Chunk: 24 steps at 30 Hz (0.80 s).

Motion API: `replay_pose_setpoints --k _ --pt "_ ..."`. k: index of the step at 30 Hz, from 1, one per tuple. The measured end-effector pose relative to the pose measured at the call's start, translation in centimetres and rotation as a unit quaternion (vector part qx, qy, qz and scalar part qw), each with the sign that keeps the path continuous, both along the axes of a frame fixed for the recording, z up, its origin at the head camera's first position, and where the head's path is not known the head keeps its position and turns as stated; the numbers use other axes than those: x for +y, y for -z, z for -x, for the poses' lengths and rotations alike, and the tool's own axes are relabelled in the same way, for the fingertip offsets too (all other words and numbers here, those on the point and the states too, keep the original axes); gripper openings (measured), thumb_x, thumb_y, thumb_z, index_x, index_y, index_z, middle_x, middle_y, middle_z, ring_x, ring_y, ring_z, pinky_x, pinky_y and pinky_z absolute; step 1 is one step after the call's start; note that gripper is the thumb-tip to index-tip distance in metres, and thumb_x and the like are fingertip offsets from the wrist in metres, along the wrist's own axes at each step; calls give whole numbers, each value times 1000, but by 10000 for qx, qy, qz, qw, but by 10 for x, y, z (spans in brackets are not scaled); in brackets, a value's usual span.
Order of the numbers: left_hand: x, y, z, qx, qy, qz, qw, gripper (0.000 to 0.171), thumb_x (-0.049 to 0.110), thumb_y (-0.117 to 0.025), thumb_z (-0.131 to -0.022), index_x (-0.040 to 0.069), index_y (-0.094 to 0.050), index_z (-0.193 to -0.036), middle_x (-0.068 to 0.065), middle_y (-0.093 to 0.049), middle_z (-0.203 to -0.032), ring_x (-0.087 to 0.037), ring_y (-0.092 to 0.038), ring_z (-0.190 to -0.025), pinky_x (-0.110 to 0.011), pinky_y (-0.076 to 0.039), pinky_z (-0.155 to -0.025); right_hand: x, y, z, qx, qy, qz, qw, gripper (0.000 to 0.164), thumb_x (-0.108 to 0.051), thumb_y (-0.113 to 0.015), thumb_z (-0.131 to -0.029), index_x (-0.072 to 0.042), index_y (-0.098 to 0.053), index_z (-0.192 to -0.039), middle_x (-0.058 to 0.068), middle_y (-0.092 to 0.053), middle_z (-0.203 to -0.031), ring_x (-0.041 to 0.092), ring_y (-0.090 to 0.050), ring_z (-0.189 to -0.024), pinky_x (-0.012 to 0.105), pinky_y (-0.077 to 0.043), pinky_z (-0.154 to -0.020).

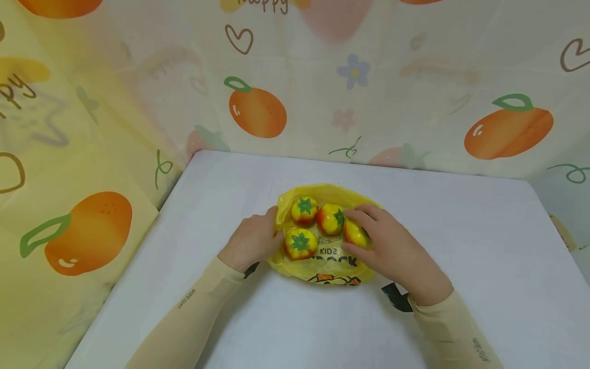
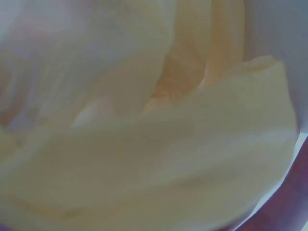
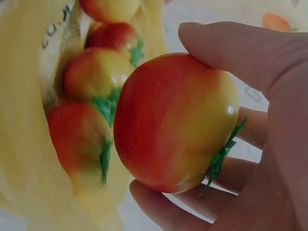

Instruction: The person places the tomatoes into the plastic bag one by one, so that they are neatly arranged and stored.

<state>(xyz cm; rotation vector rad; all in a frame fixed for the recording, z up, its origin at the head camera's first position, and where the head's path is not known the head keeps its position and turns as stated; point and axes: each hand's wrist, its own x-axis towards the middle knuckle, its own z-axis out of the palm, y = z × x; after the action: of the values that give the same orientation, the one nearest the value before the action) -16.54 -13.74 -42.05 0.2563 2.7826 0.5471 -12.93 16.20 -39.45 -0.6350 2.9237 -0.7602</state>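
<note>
A yellow plastic bag [image 1: 332,270] with dark lettering lies spread open on the table, its mouth toward me. Inside it sit several red-and-yellow, tomato-like toy fruits [image 1: 300,244] with green star-shaped tops. At the bag's left edge, my left hand [image 1: 253,238] pinches the rim between thumb and fingers. Blurred yellow film [image 2: 159,159] fills most of the left wrist view. My right hand [image 1: 389,246] is at the bag's right side, thumb and fingers curved round another toy fruit [image 3: 175,122]. That fruit's green top faces the palm in the right wrist view.
The white table [image 1: 322,328] extends around the bag on all sides. Behind it and to the left hangs a cloth [image 1: 304,102] printed with oranges, hearts and flowers. Dark straps [image 1: 397,298] show at both wrists.
</note>
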Motion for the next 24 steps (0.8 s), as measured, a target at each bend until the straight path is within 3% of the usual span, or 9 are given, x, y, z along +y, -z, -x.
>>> replay_pose_setpoints --k 13,24 --pt "-1 -1 -1 -5 2 -17 10000 54 21 -59 -103 -3 -48 -151 -10 -67 -83 -22 -60 -58 -28 -45 -51 -23 15 -4 158 -418 -207 9988 67 -42 -86 -92 -15 -63 -150 8 -62 -146 31 -63 -131 52 -54 -112" --pt "-1 1 -1 125 57 -66 9999 54 19 -59 -102 -4 -49 -150 -10 -67 -81 -22 -58 -56 -28 -43 -50 -29 26 -5 -26 -488 -242 9985 65 -43 -81 -96 -16 -61 -151 10 -59 -152 33 -59 -139 53 -51 -116"
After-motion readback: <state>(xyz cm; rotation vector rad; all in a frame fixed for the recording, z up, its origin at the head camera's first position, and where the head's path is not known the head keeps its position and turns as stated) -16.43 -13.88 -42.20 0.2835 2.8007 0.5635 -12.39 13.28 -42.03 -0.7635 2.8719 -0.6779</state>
